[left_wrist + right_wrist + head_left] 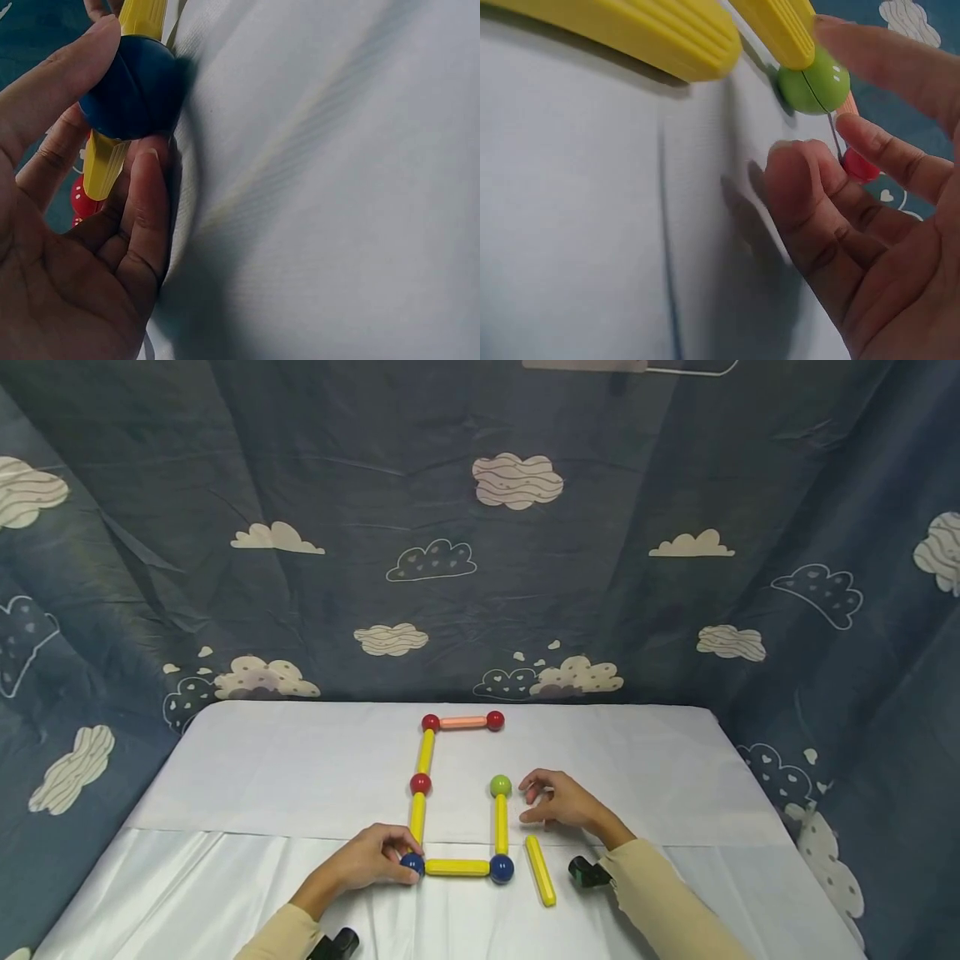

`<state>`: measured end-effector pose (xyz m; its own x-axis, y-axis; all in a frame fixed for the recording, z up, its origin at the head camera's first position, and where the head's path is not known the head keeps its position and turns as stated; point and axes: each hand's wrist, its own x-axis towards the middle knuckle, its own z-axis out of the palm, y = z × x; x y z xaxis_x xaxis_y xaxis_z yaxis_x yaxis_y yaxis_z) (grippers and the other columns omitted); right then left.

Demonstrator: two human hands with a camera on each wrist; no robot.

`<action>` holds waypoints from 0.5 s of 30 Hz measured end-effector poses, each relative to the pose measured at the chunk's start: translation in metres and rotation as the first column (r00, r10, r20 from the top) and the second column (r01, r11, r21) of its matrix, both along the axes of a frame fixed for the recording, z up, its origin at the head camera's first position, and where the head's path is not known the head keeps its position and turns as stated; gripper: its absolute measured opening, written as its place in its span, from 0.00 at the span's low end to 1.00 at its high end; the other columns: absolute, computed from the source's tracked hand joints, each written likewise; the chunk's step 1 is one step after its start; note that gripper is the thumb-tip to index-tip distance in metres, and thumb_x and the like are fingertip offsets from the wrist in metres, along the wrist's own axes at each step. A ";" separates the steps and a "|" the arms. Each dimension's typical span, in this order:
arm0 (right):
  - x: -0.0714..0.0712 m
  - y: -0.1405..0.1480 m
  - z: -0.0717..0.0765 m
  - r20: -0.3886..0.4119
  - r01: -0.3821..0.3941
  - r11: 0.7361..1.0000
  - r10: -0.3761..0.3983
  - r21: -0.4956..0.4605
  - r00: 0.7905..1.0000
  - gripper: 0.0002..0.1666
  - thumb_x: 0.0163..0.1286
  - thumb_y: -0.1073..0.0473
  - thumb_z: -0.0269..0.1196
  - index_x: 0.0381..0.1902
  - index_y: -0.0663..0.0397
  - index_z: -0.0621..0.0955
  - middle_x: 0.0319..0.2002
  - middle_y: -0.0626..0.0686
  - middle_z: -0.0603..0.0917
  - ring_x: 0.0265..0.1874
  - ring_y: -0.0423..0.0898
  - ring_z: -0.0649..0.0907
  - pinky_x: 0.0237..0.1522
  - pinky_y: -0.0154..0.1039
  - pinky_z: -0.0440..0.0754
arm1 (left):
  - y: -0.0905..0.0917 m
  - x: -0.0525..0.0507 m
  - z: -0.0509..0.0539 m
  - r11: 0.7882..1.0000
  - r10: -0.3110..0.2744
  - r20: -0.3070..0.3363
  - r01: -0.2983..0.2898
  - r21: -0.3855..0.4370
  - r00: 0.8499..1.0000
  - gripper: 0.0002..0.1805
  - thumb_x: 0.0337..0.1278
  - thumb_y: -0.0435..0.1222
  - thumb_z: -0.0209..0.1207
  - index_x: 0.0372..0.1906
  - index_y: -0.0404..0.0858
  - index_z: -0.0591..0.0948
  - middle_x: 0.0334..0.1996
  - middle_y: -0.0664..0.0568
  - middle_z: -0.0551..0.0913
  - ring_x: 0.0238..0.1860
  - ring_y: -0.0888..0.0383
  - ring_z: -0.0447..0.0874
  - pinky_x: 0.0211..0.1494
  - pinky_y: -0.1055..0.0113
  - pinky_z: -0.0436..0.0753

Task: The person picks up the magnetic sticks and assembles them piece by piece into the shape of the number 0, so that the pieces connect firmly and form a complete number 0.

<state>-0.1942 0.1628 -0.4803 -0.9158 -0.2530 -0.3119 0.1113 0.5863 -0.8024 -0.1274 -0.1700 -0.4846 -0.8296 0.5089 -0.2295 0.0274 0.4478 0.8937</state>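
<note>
My left hand [375, 857] pinches a blue ball [135, 88] at the near left corner of a figure made of sticks and balls. From that ball a yellow stick [457, 867] runs right to a second blue ball [502, 868]. Another yellow stick [501, 825] goes from there up to a green ball [500, 786]. On the left side, yellow sticks join a red ball [421, 783] and a farther red ball [431, 722]. My right hand [562, 802], fingers loosely bent and holding nothing, hovers just right of the green ball.
A loose yellow stick [541, 871] lies on the white table [262, 760] below the right hand. At the far end a pink stick [462, 722] ends in a red ball [495, 721]. A dark cloud-print cloth [435, 485] hangs behind and at the sides.
</note>
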 end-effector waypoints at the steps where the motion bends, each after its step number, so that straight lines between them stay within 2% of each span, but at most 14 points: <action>1: 0.002 0.001 -0.001 0.002 -0.005 1.000 0.005 0.006 1.000 0.26 0.49 0.64 0.76 0.46 0.56 0.78 0.35 0.52 0.77 0.23 0.46 0.76 0.27 0.38 0.79 | 0.000 0.000 0.000 1.000 -0.001 0.001 0.001 0.000 1.000 0.15 0.43 0.37 0.74 0.39 0.41 0.84 0.33 0.53 0.76 0.32 0.57 0.71 0.33 0.70 0.72; 4: 0.009 0.004 0.000 0.007 -0.028 1.000 0.027 0.012 1.000 0.27 0.46 0.65 0.77 0.45 0.55 0.78 0.35 0.52 0.76 0.22 0.45 0.76 0.28 0.38 0.79 | 0.000 -0.001 0.000 1.000 -0.003 -0.001 0.003 -0.002 1.000 0.15 0.43 0.37 0.74 0.39 0.41 0.84 0.33 0.53 0.76 0.32 0.56 0.71 0.32 0.70 0.71; 9: 0.020 0.004 0.005 0.022 -0.098 0.995 0.098 0.006 0.995 0.26 0.48 0.64 0.77 0.44 0.56 0.78 0.35 0.53 0.76 0.21 0.45 0.75 0.26 0.38 0.79 | 0.000 -0.001 0.001 1.000 0.002 -0.002 -0.002 -0.007 1.000 0.16 0.43 0.38 0.74 0.39 0.41 0.84 0.32 0.53 0.76 0.31 0.56 0.71 0.32 0.70 0.71; 15: 0.035 0.004 0.005 -0.005 -0.147 0.989 0.147 0.034 0.989 0.26 0.47 0.61 0.78 0.42 0.56 0.78 0.34 0.52 0.76 0.22 0.44 0.74 0.23 0.38 0.79 | 0.000 0.000 0.000 1.000 0.000 -0.005 0.000 -0.008 1.000 0.16 0.42 0.38 0.74 0.39 0.40 0.84 0.32 0.53 0.75 0.31 0.56 0.70 0.32 0.70 0.70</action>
<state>-0.1590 0.1665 -0.4749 -0.8718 -0.3742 -0.3161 0.0165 0.6226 -0.7824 -0.1273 -0.1699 -0.4847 -0.8305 0.5075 -0.2298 0.0316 0.4547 0.8901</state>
